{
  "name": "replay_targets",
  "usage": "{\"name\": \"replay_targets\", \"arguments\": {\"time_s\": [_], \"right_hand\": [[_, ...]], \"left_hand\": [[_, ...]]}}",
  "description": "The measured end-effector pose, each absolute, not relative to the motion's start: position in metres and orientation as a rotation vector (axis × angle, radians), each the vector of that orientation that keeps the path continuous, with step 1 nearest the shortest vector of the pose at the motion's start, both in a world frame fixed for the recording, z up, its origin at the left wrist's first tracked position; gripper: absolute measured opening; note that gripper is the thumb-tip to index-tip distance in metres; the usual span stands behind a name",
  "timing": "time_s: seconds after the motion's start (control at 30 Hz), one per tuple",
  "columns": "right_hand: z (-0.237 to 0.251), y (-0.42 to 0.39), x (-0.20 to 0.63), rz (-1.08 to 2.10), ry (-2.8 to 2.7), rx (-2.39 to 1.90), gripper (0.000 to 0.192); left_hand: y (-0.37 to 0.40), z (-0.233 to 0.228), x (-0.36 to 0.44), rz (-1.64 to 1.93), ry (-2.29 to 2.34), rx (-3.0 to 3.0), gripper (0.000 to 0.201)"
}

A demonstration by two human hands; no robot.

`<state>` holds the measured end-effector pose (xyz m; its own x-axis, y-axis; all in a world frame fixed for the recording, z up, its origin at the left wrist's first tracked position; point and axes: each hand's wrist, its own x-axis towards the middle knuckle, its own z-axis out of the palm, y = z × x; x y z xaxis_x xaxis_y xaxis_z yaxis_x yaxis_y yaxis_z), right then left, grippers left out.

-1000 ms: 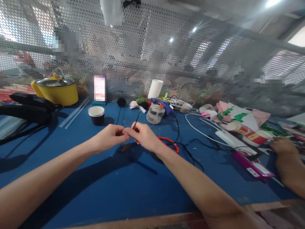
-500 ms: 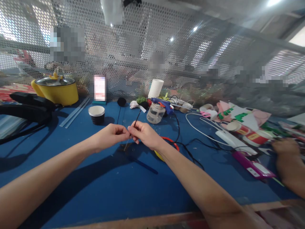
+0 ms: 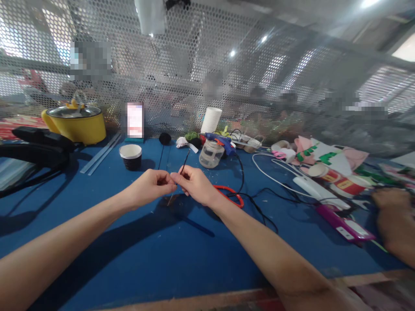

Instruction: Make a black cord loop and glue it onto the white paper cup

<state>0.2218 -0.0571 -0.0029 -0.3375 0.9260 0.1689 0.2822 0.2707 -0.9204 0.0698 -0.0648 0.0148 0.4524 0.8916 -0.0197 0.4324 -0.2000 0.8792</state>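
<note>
Above the blue table [image 3: 136, 246], my left hand [image 3: 149, 186] and my right hand [image 3: 196, 185] meet fingertip to fingertip. Both pinch a thin dark stick [image 3: 183, 163] that tilts up and away from the fingers; its lower end shows below them. Just right of my right wrist lie red-handled scissors [image 3: 231, 194] and a black cable [image 3: 259, 209]. A glass jar [image 3: 211, 153] and a blue glue gun [image 3: 221, 140] stand behind my hands.
A dark paper cup [image 3: 130, 156] and a yellow pot [image 3: 76, 123] stand at the left by a perforated metal screen [image 3: 201, 65]. Another person's hand [image 3: 392, 211] rests at the right among white cables [image 3: 275, 175], a magenta case [image 3: 343, 222] and felt pieces [image 3: 327, 155].
My hands stay pinched together on the stick with only slight shifts. The other person's hand at the right has moved a little.
</note>
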Motion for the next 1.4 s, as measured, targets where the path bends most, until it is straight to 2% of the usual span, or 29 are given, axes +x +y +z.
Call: {"name": "replay_targets", "arguments": {"time_s": [0.13,0.27,0.37,0.7,1.0,1.23,1.4], "right_hand": [[-0.004,-0.058,0.221,1.078,-1.789,-1.114,0.036],[-0.004,-0.057,0.221,1.342,-1.716,-0.93,0.036],[-0.003,-0.056,0.222,1.428,-1.685,-0.864,0.035],[-0.003,-0.055,0.223,1.225,-1.741,-0.999,0.033],[-0.006,-0.057,0.219,1.052,-1.795,-1.094,0.035],[-0.008,-0.054,0.219,1.425,-1.67,-0.872,0.033],[-0.009,-0.053,0.221,1.344,-1.693,-0.947,0.031]], "left_hand": [[-0.066,0.014,0.071,0.661,1.096,1.739,0.019],[-0.068,0.017,0.07,0.619,1.043,1.64,0.021],[-0.068,0.02,0.068,0.602,1.045,1.624,0.022],[-0.065,0.021,0.067,0.606,1.092,1.821,0.021],[-0.065,0.011,0.071,0.687,1.119,1.724,0.018],[-0.067,0.015,0.068,0.629,1.065,1.573,0.021],[-0.068,0.017,0.066,0.637,1.064,1.648,0.023]]}}
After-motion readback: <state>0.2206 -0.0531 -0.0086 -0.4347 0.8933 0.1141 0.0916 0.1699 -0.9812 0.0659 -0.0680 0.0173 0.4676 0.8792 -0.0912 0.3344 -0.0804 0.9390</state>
